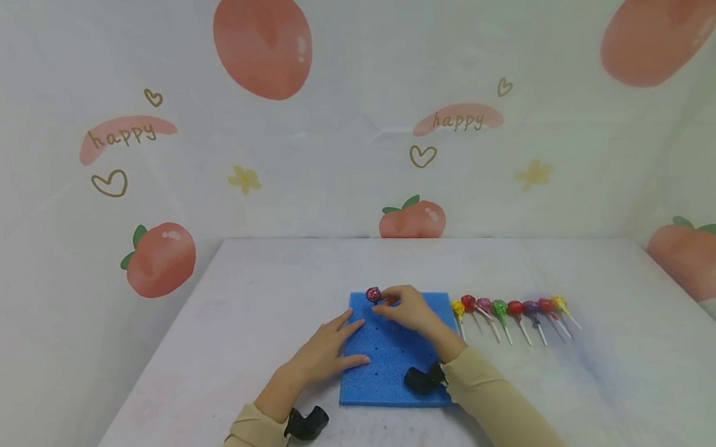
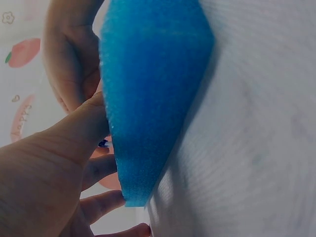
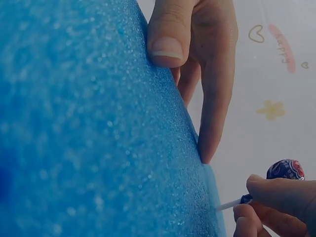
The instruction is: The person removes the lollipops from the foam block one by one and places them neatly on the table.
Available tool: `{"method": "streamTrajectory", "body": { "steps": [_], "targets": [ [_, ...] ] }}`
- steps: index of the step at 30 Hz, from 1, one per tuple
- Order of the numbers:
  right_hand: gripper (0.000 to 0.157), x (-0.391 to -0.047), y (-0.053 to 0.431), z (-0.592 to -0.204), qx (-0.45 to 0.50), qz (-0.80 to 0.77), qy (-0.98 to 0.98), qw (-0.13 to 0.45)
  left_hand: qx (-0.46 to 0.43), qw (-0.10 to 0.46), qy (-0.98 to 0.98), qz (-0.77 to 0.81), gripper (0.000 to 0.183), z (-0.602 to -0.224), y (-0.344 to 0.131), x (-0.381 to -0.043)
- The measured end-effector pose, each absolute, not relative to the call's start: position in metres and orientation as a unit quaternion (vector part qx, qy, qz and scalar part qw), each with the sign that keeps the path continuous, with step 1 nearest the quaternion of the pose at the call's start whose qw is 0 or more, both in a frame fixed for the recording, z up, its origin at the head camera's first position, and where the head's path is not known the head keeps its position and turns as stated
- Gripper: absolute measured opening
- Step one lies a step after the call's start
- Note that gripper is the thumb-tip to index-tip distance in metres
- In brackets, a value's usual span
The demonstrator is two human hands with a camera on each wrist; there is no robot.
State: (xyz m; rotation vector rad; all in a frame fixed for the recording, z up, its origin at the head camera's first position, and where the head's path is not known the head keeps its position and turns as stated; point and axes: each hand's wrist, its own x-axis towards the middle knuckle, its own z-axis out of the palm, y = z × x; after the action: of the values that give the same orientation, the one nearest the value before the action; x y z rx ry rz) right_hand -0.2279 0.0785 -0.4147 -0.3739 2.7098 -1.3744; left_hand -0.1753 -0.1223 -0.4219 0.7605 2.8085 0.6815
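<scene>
In the head view, my right hand (image 1: 409,309) pinches a dark red and blue wrapped lollipop (image 1: 372,294) at the far left corner of a blue foam block (image 1: 392,385). The right wrist view shows thumb and fingers just below the wrapped candy (image 3: 286,169), with the white stick (image 3: 228,205) meeting the foam surface. My left hand (image 1: 323,352) rests along the block's left edge, fingers spread, thumb and one finger on its top. From the left wrist view, its fingertips touch the thick side of the foam (image 2: 153,98). Small dark holes dot the block's top.
Right of the block, several lollipops (image 1: 500,308) in yellow, red, pink, green and purple wrappers lie in a row, sticks toward me. Black wrist cameras (image 1: 307,423) hang at both sleeves. The white table (image 1: 228,313) backs onto a fruit-printed cloth (image 1: 330,170).
</scene>
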Motion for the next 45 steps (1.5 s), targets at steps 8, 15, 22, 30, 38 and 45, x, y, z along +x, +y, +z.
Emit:
{"method": "streamTrajectory", "body": {
  "steps": [8, 15, 22, 30, 38, 45],
  "targets": [
    [0.023, -0.230, 0.076, -0.416, -0.128, -0.449, 0.884, 0.034, 0.250, 0.080, 0.937, 0.229, 0.069, -0.420, -0.122, -0.175],
    [0.020, -0.228, 0.077, -0.413, -0.125, -0.458, 0.880, 0.027, 0.251, 0.080, 0.937, 0.230, 0.069, -0.421, -0.122, -0.176],
    [0.020, -0.226, 0.080, -0.407, -0.141, -0.467, 0.872, 0.027, 0.251, 0.082, 0.937, 0.228, 0.069, -0.422, -0.121, -0.176],
    [0.017, -0.223, 0.084, -0.396, -0.164, -0.481, 0.861, 0.017, 0.258, 0.070, 0.936, 0.228, 0.070, -0.422, -0.121, -0.177],
    [0.015, -0.221, 0.090, -0.393, -0.174, -0.465, 0.868, 0.010, 0.258, 0.070, 0.936, 0.229, 0.069, -0.422, -0.122, -0.176],
    [0.014, -0.217, 0.096, -0.391, -0.166, -0.459, 0.873, 0.005, 0.254, 0.071, 0.937, 0.228, 0.069, -0.422, -0.122, -0.175]
  ]
}}
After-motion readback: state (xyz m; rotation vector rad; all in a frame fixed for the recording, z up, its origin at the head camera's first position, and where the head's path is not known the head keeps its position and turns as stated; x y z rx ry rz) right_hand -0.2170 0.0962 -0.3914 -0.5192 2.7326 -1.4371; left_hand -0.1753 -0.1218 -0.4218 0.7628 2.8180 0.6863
